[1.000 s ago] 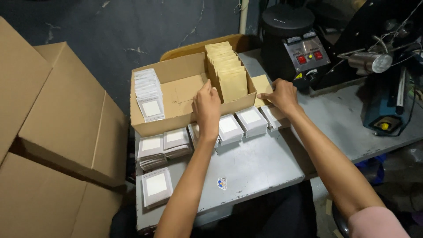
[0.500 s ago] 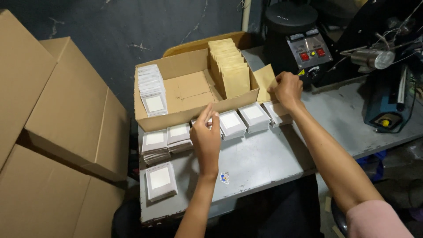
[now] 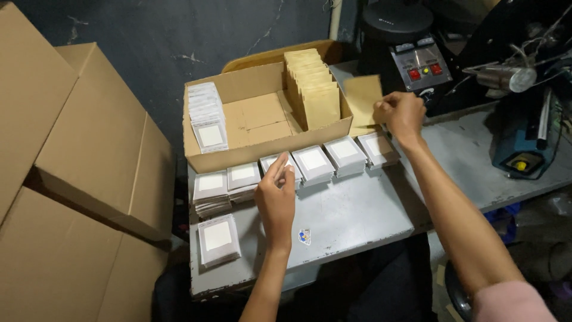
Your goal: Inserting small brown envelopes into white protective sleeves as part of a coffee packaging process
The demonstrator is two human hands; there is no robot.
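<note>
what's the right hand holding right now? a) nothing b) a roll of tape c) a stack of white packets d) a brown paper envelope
d: the right hand pinches a flat brown paper envelope just past the right end of the open cardboard box, while the left hand rests on a stack of white packets on the table.

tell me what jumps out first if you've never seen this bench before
The open cardboard box at the back of the grey table draws the eye, with a row of brown envelopes standing in it and white packets at its left end. In front of it lie stacks of white packets; the left hand touches one stack, while the right hand holds a brown envelope beside the box.
</note>
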